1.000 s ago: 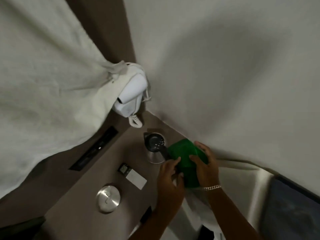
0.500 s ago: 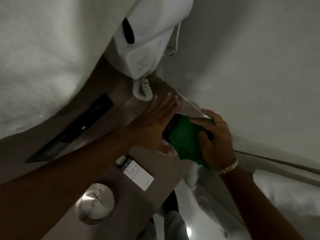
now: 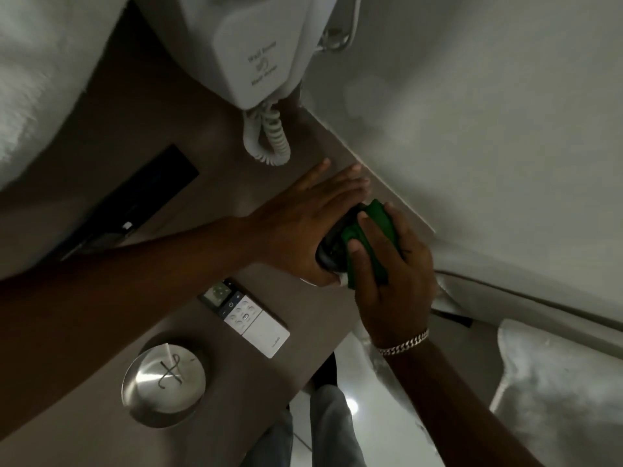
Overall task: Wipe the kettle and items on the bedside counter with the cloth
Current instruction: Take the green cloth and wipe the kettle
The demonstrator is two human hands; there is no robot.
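The kettle [image 3: 332, 246] stands at the right end of the brown counter [image 3: 215, 210], almost wholly covered by my hands; only a dark strip of it shows. My left hand [image 3: 303, 227] lies flat over its top and left side, fingers stretched toward the wall. My right hand [image 3: 387, 264], with a metal bracelet, presses the green cloth [image 3: 374, 227] against the kettle's right side. A white remote control [image 3: 246, 316] and a round metal lid [image 3: 165, 379] lie on the counter nearer to me.
A white wall-mounted hair dryer [image 3: 256, 52] with a coiled cord [image 3: 269, 136] hangs just above the counter. A black recessed panel [image 3: 135, 200] sits at the left. White curtain fills the upper left; the wall is close on the right. My legs and glossy floor show below.
The camera has moved in closer and lower. My left hand went from beside the cloth to flat over the kettle. My right hand keeps the cloth on the kettle's right side.
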